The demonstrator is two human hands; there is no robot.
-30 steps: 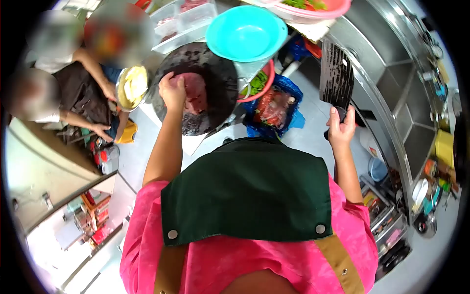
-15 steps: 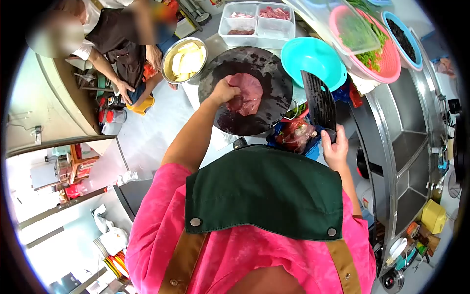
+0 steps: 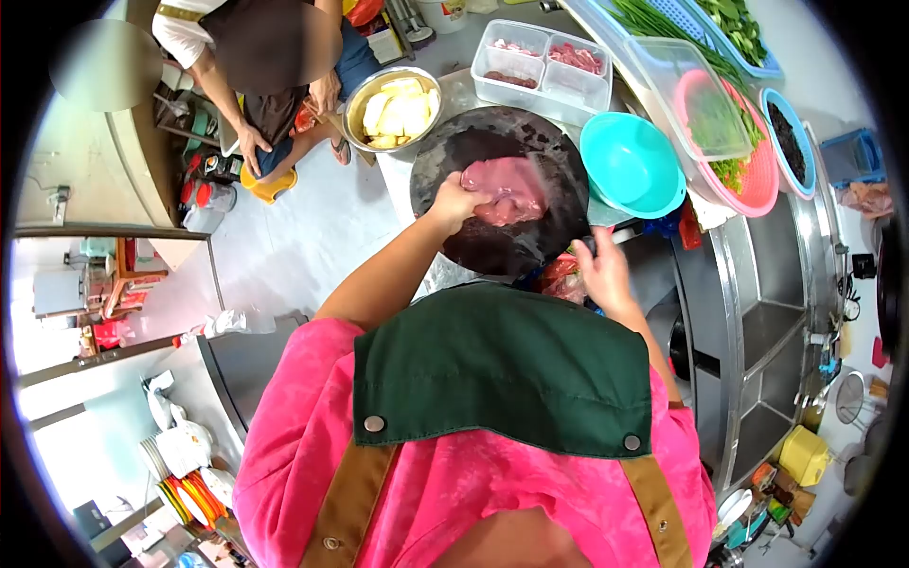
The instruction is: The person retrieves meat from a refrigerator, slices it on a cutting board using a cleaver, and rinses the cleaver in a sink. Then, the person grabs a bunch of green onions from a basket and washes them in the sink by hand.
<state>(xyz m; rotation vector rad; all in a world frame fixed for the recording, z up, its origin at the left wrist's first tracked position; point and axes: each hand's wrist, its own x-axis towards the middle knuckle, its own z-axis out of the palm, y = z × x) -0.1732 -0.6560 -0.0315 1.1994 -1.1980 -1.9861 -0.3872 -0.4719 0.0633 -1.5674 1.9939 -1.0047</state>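
Observation:
A slab of raw, dark pink meat [image 3: 511, 187] lies on the round, dark chopping board [image 3: 443, 151] in front of me. My left hand [image 3: 459, 204] is closed on its near left edge, fingers curled into the meat. At the board's right edge, my right hand [image 3: 606, 270] is wrapped round the black handle of a cleaver [image 3: 589, 244]. The blade is smeared by motion near the meat's right side; whether it touches the meat I cannot tell. Below the board, partly hidden, a plastic bag [image 3: 562, 279] shows red contents.
Beyond the board stand a metal bowl [image 3: 352, 112] of pale yellow pieces and a divided clear container [image 3: 589, 93] with cut meat. A turquoise basin [image 3: 630, 166] is at right, beside a pink basket [image 3: 769, 175] of greens. A seated person [image 3: 251, 142] is at upper left.
The cleaver has swung from upright at the right down towards the board, and my right hand has moved left and up. The view has shifted, so the surroundings sit differently. My left hand still grips the meat.

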